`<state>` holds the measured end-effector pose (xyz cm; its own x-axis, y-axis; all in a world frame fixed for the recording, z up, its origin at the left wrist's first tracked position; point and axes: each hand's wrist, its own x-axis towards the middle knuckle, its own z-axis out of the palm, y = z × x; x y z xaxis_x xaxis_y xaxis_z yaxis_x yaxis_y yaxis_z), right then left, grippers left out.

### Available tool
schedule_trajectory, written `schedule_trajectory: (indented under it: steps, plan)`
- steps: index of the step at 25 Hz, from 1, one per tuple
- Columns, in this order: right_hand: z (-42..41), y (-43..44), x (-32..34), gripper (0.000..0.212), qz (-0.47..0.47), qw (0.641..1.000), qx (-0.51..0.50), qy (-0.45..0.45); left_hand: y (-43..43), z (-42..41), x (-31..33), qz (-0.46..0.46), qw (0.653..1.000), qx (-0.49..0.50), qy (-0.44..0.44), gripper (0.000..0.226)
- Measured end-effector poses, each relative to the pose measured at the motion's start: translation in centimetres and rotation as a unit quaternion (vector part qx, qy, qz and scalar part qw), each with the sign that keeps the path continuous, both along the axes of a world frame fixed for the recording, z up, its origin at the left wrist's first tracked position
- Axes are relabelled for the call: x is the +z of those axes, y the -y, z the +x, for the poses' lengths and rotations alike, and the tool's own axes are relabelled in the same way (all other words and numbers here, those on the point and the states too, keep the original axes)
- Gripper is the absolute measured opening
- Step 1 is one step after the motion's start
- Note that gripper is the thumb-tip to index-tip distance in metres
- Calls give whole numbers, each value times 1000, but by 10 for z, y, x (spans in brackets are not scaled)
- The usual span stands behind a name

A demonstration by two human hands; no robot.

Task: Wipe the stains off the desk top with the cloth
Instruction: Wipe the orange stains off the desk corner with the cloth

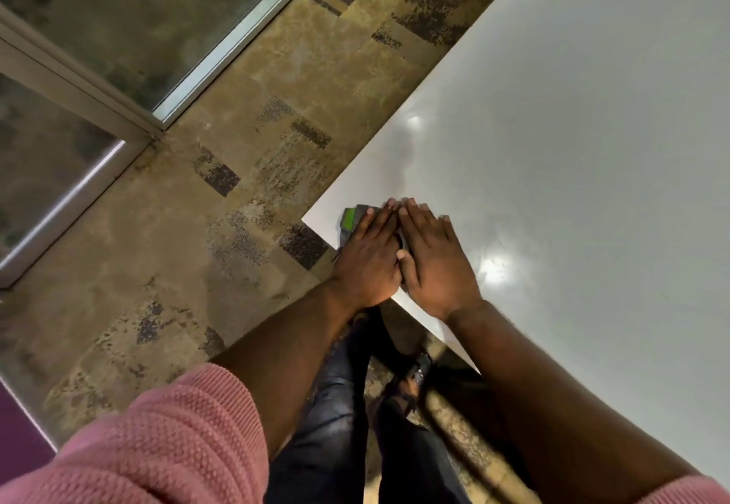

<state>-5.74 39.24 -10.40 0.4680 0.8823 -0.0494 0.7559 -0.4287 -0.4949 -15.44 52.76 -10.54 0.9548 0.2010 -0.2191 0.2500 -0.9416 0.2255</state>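
Both hands lie flat, side by side, on a small grey folded cloth with a green patch (352, 220) at the near left corner of the glossy white bench (572, 116). The left hand (369, 258) has its fingers stretched out and pressed down on the cloth, palm down, not clenched around it. The right hand (434, 262) lies just beside it in the same flat, spread pose, touching the left hand along the thumbs, and covers the rest of the cloth, so only the green-patched edge shows past the left hand's fingertips. The cloth sits right at the bench corner, close to both the left edge and the near edge.

As to progress: the wiping looks to be under way, with both palms bearing down on the cloth. No distinct stain can be made out on the bench top. Beyond the hands there is a faint mottled sheen and two bright light reflections, and whether that mottling is a damp streak from wiping, residue, or only a reflection cannot be told. The large stretch of bench away from the corner shows no visible marks, so how much of it is cleaned or left to clean is uncertain. Judging from the cloth's place at the very corner, the work is either at an edge of a pass or near one end of the surface.
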Motion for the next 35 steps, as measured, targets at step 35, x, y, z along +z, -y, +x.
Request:
schedule_trajectory:
  steps: [35]
  plan:
    - [20, -168, -12, 61, -91, 956, -251, 120, -174, -20, -22, -132, 989, -67, 30, 78]
